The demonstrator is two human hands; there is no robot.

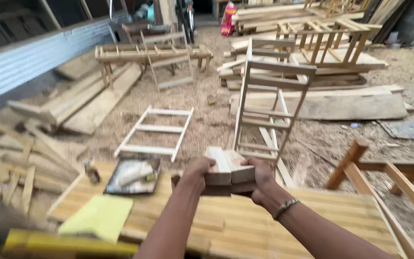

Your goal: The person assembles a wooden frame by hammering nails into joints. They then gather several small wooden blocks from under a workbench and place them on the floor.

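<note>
In the head view, the left hand (196,173) and the right hand (259,180) gripped a stack of short wooden blocks (228,170) between them, fingers curled tight around its two ends, above the far edge of the slatted wooden desk (312,216). A tray with a paint roller (131,175) sat near the desk's far left corner, a yellow sheet (97,217) lay nearer along its left edge, and a pale wooden frame (270,108) stood on the sawdust floor beyond.
</note>
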